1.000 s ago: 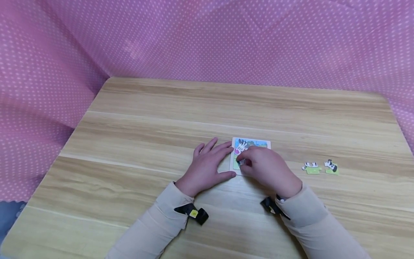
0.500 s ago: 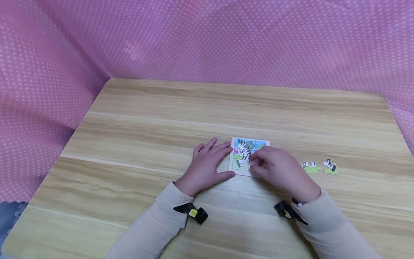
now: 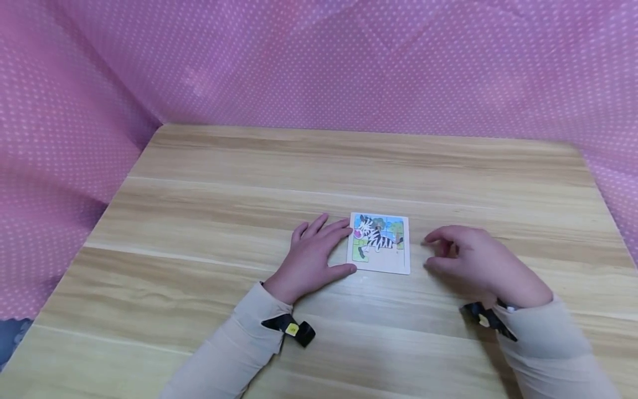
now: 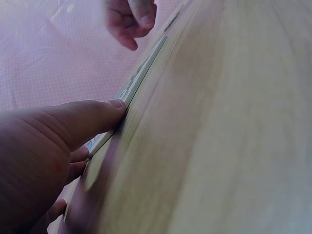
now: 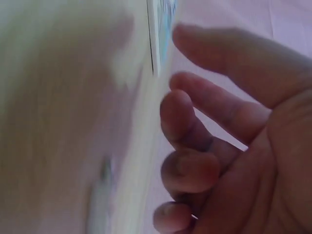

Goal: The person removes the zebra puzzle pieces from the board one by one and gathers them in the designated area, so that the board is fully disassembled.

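A small jigsaw puzzle board (image 3: 394, 261) with a white rim lies in the middle of the table, showing a zebra, trees and blue sky. Bare white board shows at its lower middle and right. My left hand (image 3: 311, 257) rests at the board's left side, fingers spread, fingertips and thumb tip at its edge. In the left wrist view the thumb (image 4: 92, 119) lies against the board's edge. To the right of the board hovers my right hand (image 3: 483, 266), thumb and index finger apart with nothing between them. It hides the loose puzzle pieces from the head view.
The light wooden table (image 3: 249, 166) carries the board. A blurred thin piece (image 5: 99, 204) lies below the right hand in the right wrist view. Pink dotted cloth (image 3: 324, 66) hangs along the table's back and left. Dark straps with small cameras circle both wrists.
My right hand has let go of a puzzle piece on the board and moved right, over the loose pieces. More of the zebra picture shows. The left hand keeps its place at the board.
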Demonstrator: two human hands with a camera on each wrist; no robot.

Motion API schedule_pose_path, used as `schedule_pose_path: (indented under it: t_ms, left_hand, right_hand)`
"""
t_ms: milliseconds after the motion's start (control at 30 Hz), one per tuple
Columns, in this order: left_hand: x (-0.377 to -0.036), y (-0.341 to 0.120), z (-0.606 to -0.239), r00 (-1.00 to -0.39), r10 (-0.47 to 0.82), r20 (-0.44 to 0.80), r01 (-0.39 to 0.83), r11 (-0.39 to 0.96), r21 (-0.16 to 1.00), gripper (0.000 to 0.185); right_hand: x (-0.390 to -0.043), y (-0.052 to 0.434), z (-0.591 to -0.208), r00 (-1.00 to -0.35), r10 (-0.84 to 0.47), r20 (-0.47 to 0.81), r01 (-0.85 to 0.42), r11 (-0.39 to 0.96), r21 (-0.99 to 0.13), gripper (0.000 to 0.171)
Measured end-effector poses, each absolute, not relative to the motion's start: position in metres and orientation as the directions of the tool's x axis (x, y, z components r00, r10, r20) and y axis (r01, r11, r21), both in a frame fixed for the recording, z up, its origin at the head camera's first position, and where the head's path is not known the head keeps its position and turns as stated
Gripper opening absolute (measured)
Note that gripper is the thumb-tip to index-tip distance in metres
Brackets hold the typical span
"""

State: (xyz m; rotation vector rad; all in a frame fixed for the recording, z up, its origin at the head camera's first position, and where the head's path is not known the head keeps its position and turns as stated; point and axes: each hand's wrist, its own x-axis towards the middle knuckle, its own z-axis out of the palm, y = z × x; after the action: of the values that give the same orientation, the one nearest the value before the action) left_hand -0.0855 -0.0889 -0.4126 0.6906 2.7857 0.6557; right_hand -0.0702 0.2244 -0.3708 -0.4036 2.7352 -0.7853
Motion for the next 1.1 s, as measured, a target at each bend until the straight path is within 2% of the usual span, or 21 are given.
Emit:
schedule_pose_path:
  t_ms: [233, 467, 800, 1100]
  left_hand:
    - [-0.086, -0.088, -0.412, -0.869, 0.488, -0.080, 0.402, 0.792, 0.459, 0.074]
    - [-0.086, -0.089, -0.412, -0.869, 0.487, -0.083, 0.397, 0.788, 0.469, 0.075]
    - [-0.087, -0.089, -0.412, -0.867, 0.493, -0.073, 0.409, 0.788, 0.461, 0.073]
    - [-0.086, -0.089, -0.412, -0.869, 0.487, -0.086, 0.400, 0.794, 0.459, 0.073]
  right_hand:
    - [-0.072, 0.267, -0.371, -0.919, -0.303, -0.252, -0.128, 0.835, -0.536, 0.038]
    - [-0.075, 0.287, -0.377, -0.900, -0.319, -0.298, -0.133, 0.851, -0.509, 0.035]
    - [-0.077, 0.286, -0.378, -0.911, -0.299, -0.285, -0.137, 0.869, -0.476, 0.027]
    - [-0.077, 0.268, -0.380, -0.920, -0.294, -0.259, -0.145, 0.869, -0.473, 0.026]
